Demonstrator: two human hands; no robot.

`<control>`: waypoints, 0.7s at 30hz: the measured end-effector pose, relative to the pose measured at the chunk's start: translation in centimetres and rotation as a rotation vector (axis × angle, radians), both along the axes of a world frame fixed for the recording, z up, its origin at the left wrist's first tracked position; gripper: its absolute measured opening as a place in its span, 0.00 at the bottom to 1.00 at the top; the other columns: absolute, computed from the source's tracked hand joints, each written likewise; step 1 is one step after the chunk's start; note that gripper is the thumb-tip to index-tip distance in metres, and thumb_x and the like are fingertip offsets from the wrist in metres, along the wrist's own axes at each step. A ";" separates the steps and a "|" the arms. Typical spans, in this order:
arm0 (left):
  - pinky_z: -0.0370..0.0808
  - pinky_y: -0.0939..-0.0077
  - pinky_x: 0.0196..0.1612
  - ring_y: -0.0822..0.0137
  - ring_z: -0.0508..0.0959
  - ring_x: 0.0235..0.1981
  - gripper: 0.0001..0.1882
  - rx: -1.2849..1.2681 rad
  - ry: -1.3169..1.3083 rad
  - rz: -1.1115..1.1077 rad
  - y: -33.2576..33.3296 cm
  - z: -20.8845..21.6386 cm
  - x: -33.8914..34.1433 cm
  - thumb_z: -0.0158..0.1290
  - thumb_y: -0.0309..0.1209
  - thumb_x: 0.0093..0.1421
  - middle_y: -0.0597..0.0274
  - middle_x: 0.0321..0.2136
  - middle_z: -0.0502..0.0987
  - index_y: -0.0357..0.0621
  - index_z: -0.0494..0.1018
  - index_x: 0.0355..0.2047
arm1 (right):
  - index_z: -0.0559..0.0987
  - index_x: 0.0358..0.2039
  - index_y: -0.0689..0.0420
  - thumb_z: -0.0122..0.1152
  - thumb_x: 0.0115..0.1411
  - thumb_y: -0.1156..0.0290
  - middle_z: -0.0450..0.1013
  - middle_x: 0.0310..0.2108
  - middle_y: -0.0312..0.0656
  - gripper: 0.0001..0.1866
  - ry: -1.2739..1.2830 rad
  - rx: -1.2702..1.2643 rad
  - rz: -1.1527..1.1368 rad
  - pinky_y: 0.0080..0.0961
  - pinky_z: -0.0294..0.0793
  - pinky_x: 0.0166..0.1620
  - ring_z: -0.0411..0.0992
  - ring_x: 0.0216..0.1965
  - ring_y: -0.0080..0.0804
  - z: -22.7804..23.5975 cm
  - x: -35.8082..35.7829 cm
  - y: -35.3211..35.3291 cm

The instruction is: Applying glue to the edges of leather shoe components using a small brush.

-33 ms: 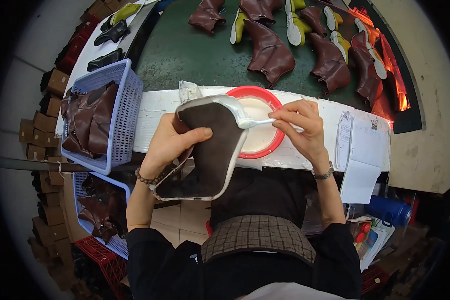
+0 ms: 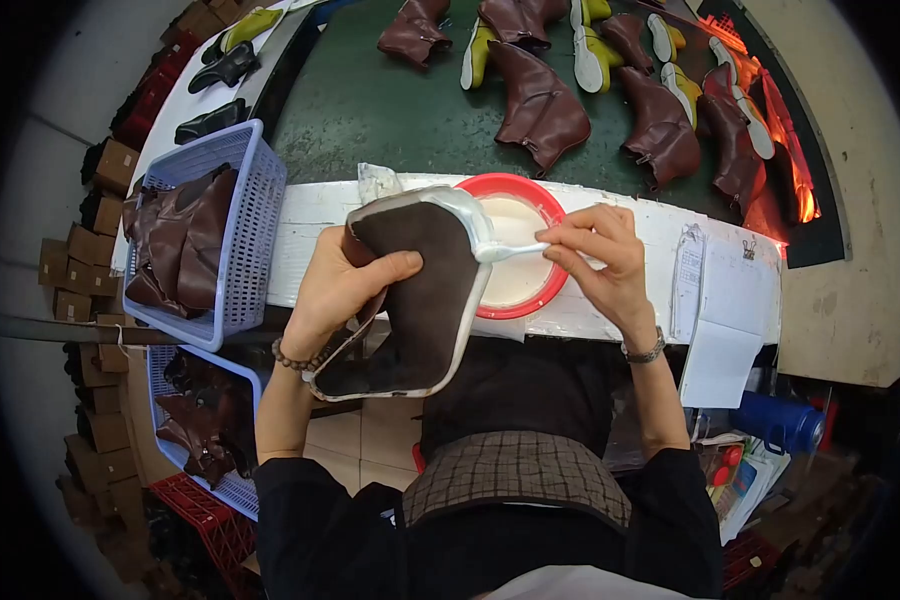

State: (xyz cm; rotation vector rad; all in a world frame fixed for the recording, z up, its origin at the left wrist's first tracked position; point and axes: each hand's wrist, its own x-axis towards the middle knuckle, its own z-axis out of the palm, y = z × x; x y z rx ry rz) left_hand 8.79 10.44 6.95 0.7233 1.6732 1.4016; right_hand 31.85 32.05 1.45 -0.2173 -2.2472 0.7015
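Note:
A dark brown boot upper [image 2: 425, 310], its lining side facing me, is gripped by my left hand [image 2: 332, 285] with the thumb pressed on its face. White paste coats its upper edge, and a pale band runs down the right side. My right hand [image 2: 607, 258] pinches the thin white handle of a small brush [image 2: 518, 250]. The paste-covered brush head touches the upper's right edge. Below and behind them stands a red bowl [image 2: 508, 182] of white paste [image 2: 515, 290], partly hidden by the upper and the brush.
Blue baskets of brown uppers, one at table level [image 2: 255, 210] and one lower [image 2: 250, 430], stand at left. Brown boot uppers [image 2: 540, 110] and yellow-green shoes [image 2: 595, 60] lie across the green table [image 2: 370, 110]. Papers [image 2: 722, 320] and a glowing orange heater [image 2: 800, 180] are on the right.
The brush head has shifted slightly left and down along the upper's edge, my right hand with it. The upper has moved very slightly left and up in my left hand.

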 end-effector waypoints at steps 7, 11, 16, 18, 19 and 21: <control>0.74 0.79 0.32 0.77 0.78 0.28 0.11 0.115 0.278 0.179 2.0 0.3 0.1 0.61 0.26 0.63 0.65 0.28 0.82 0.31 0.79 0.42 | 0.86 0.41 0.57 0.74 0.57 0.74 0.77 0.34 0.38 0.11 0.106 -0.466 0.045 0.16 0.64 0.27 0.70 0.29 0.18 -1.1 -2.2 -1.7; 0.73 0.74 0.57 0.70 0.77 0.51 0.24 0.261 0.270 0.204 3.2 0.3 -1.7 0.60 0.27 0.66 0.57 0.50 0.79 0.31 0.69 0.59 | 0.83 0.48 0.60 0.81 0.51 0.70 0.76 0.37 0.36 0.24 -0.066 -0.782 0.188 0.15 0.67 0.31 0.68 0.29 0.15 1.2 -4.9 -6.3; 0.70 0.74 0.60 0.67 0.74 0.55 0.38 0.293 0.373 0.450 4.9 -0.6 -2.4 0.60 0.30 0.67 0.51 0.57 0.74 0.25 0.53 0.69 | 0.82 0.47 0.63 0.80 0.49 0.62 0.77 0.39 0.45 0.28 -0.038 -0.502 0.247 0.31 0.77 0.38 0.78 0.35 0.41 0.6 -8.4 -9.8; 0.70 0.75 0.59 0.67 0.75 0.54 0.41 0.300 0.374 0.442 4.4 -1.5 -3.5 0.60 0.31 0.67 0.51 0.55 0.75 0.23 0.50 0.70 | 0.81 0.49 0.64 0.80 0.50 0.63 0.78 0.42 0.47 0.29 0.019 -0.391 0.318 0.33 0.78 0.40 0.79 0.37 0.40 0.4 -9.1 -10.0; 0.70 0.75 0.59 0.67 0.75 0.54 0.40 0.336 0.315 0.446 4.0 -1.7 -3.8 0.60 0.32 0.67 0.52 0.55 0.75 0.24 0.51 0.69 | 0.81 0.49 0.64 0.80 0.50 0.63 0.78 0.42 0.47 0.29 0.022 -0.392 0.323 0.33 0.78 0.40 0.79 0.37 0.40 0.6 -9.1 -10.3; 0.71 0.76 0.57 0.69 0.75 0.52 0.35 0.393 0.217 0.422 3.2 -1.8 -4.3 0.59 0.32 0.68 0.56 0.53 0.76 0.28 0.56 0.68 | 0.81 0.49 0.63 0.77 0.53 0.65 0.79 0.38 0.49 0.25 -0.185 -0.324 0.367 0.36 0.78 0.39 0.79 0.35 0.44 1.2 -9.1 -10.8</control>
